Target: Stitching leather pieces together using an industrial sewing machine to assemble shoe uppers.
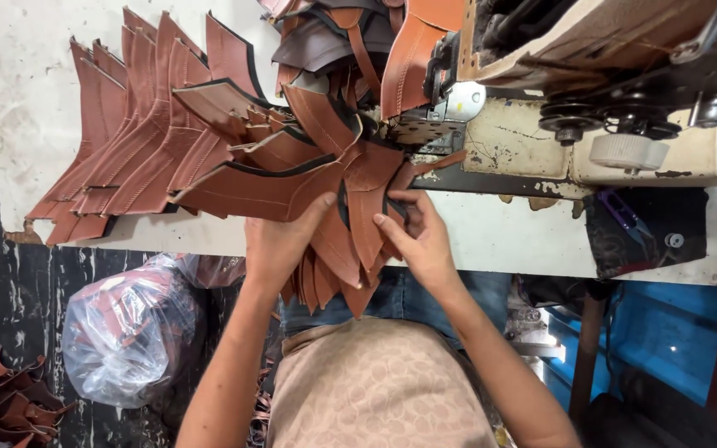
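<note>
A chain of stitched brown leather pieces [267, 187] with black edges fans over the white table [508, 236] in front of a sewing machine [616, 124]. My left hand [280, 241] grips the wide brown piece from below, thumb on top. My right hand [417, 232] pinches a narrower brown leather piece [367, 199] just before the machine's needle area [425, 124]. More joined pieces hang off the table edge between my hands.
A long row of finished brown pieces [118, 141] lies to the left on the table. A clear plastic bag [126, 328] of brown leather sits on the floor at left, with loose scraps [2, 406] beside it. A black pouch [641, 228] hangs at right.
</note>
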